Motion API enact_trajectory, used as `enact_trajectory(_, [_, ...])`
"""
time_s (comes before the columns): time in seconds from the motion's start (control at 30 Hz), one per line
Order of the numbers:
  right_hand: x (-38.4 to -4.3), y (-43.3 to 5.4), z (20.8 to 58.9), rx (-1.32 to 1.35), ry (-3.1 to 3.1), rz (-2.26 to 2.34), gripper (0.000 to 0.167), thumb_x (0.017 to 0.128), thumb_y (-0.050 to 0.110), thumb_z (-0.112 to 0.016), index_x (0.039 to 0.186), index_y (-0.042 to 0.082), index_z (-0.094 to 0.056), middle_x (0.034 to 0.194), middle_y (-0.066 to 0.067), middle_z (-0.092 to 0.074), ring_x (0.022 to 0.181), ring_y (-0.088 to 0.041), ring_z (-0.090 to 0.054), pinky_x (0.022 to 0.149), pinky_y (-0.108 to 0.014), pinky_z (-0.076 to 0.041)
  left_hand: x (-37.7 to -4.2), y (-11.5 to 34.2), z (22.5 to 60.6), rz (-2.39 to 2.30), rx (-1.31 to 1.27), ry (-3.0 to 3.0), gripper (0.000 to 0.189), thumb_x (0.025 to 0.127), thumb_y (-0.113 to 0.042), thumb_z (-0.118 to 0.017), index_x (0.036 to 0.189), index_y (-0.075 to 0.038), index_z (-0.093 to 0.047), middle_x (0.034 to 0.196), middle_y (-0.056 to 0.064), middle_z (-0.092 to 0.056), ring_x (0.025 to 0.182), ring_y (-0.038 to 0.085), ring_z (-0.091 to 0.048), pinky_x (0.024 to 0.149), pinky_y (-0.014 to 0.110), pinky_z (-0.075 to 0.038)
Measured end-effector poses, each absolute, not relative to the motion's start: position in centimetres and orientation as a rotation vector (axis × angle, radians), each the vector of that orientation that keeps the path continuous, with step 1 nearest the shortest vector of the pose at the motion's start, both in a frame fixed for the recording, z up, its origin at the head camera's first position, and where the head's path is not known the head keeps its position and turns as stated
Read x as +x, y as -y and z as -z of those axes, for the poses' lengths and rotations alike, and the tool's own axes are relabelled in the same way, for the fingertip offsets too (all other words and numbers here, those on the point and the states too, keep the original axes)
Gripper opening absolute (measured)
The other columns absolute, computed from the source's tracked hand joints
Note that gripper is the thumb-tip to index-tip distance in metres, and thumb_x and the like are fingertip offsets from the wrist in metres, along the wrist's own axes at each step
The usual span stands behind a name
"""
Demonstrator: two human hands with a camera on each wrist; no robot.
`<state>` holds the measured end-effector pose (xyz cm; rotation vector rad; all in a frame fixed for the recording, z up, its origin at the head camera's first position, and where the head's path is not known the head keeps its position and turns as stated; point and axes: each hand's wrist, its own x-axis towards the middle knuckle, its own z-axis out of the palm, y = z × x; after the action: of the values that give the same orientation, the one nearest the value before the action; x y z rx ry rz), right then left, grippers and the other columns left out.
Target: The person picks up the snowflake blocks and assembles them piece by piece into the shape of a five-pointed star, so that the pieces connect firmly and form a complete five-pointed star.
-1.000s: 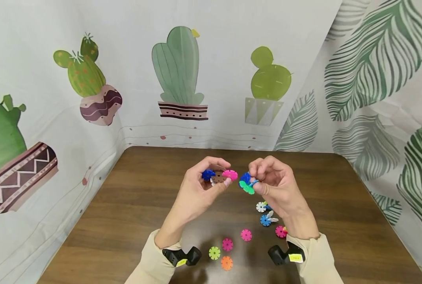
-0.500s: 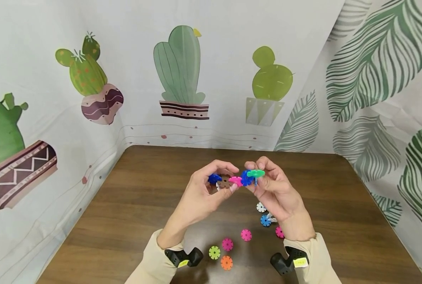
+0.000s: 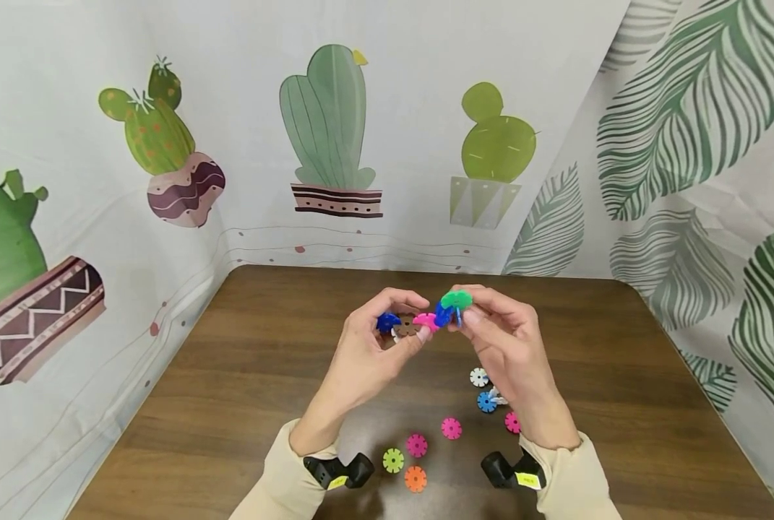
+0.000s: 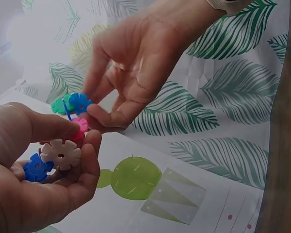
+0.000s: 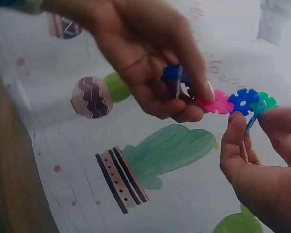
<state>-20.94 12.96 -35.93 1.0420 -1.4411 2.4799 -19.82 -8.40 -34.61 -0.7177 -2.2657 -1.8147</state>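
Note:
Above the table, my left hand [image 3: 354, 361] pinches a pink notched plastic disc [image 5: 220, 103] between thumb and fingers. A brown disc [image 4: 61, 154] and a dark blue disc [image 4: 37, 168] sit within the same palm, along with a white one seen edge-on. Opposite it, my right hand [image 3: 517, 350] holds a small cluster: a blue disc [image 5: 245, 101], a green disc [image 3: 456, 299] and a lighter blue disc [image 5: 253, 119] seen edge-on. In the right wrist view the blue disc's edge meets the pink disc's edge. Whether their slots interlock, I cannot tell.
Loose discs lie on the brown table [image 3: 250, 404]: lime [image 3: 393, 461], orange [image 3: 415, 479], magenta [image 3: 416, 445] and pink [image 3: 452, 428]. Under my right forearm are a white disc [image 3: 478, 377], a blue joined piece [image 3: 487, 401] and a partly hidden pink disc [image 3: 513, 422]. A printed cloth hangs behind.
My right hand has come left and turned its cluster, closing the gap to the pink disc. The green disc now sits higher, above the blue one. My left hand has shifted only slightly.

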Motion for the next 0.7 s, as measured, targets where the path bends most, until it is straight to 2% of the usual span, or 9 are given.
enact_trajectory(0.13, [-20.3,-12.3,35.7,0.893,1.522,-2.277,0.035,0.104,-0.011,-0.048,0.119,0.001,-0.078,0.119,-0.006,-0.073,0.110,-0.020,-0.066,0.094,-0.024,-0.061,-19.8,8.3,34.7,1.796,-0.707,2.268,0.032,0.095,-0.011,-0.080,0.124,-0.022,-0.071,0.110,0.000,-0.075,0.091,0.015,-0.070,0.065,0.023,-0.055])
enact_trajectory(0.23, [-20.1,-11.8,35.7,0.749,1.501,-2.226,0.024,0.100,-0.013,-0.061,0.111,-0.002,-0.080,0.115,-0.007,-0.074,0.108,-0.020,-0.070,0.090,-0.022,-0.062,-19.8,8.2,34.9,1.778,-0.708,2.278,0.031,0.096,-0.013,-0.080,0.124,-0.021,-0.071,0.109,-0.002,-0.075,0.090,0.014,-0.071,0.063,0.023,-0.054])
enact_trajectory(0.3, [-20.1,-11.6,35.8,0.705,1.452,-2.227,0.022,0.097,-0.016,-0.064,0.110,-0.005,-0.079,0.112,-0.008,-0.076,0.101,-0.018,-0.072,0.086,-0.021,-0.063,-19.8,8.0,34.9,1.758,-0.711,2.280,0.031,0.096,-0.014,-0.081,0.125,-0.020,-0.071,0.109,-0.002,-0.075,0.089,0.013,-0.070,0.062,0.022,-0.053])
enact_trajectory(0.5, [-20.1,-11.1,36.0,0.706,1.356,-2.277,0.025,0.096,-0.017,-0.066,0.108,0.000,-0.080,0.107,-0.005,-0.079,0.091,-0.013,-0.075,0.083,-0.020,-0.064,-19.6,7.7,35.0,1.722,-0.735,2.226,0.032,0.095,-0.013,-0.082,0.124,-0.023,-0.071,0.108,-0.001,-0.076,0.085,0.013,-0.068,0.062,0.022,-0.055])
enact_trajectory(0.7, [-20.4,-10.3,36.2,0.692,1.251,-2.373,0.026,0.097,-0.018,-0.062,0.106,0.000,-0.079,0.105,-0.006,-0.080,0.089,-0.012,-0.076,0.083,-0.020,-0.063,-19.5,7.2,35.3,1.768,-0.718,2.151,0.033,0.095,-0.008,-0.080,0.125,-0.017,-0.070,0.106,0.003,-0.077,0.087,0.012,-0.070,0.065,0.025,-0.058])
